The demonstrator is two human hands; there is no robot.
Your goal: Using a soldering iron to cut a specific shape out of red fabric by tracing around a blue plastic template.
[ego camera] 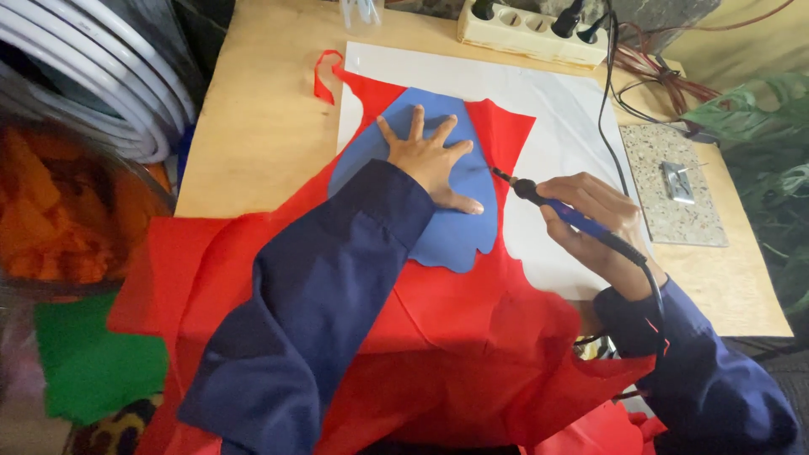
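On the far left sit coiled white tubes [101, 76] and a clear bin of orange scraps [59, 211], with green cloth [84, 362] below.

On the wooden worktop [261, 126], a red cloth [404, 320] spreads from the near edge up over a white sheet [556, 109]. A blue template [447, 168], rounded and taller than wide, lies on the red cloth with its long axis running twelve to six o'clock.

The left hand [430, 160] presses flat on the template, fingers spread apart. The right hand [598, 223] has its fingers closed around a blue-handled hot cutting pen [556, 206]. The pen's tip points toward ten o'clock, near the template's right edge, which lies at nine o'clock from it. The left hand is nearer the template.

At the far side is a cream power strip [531, 29]. To the right lies a speckled stone slab [674, 185], then green leaves [758, 118].
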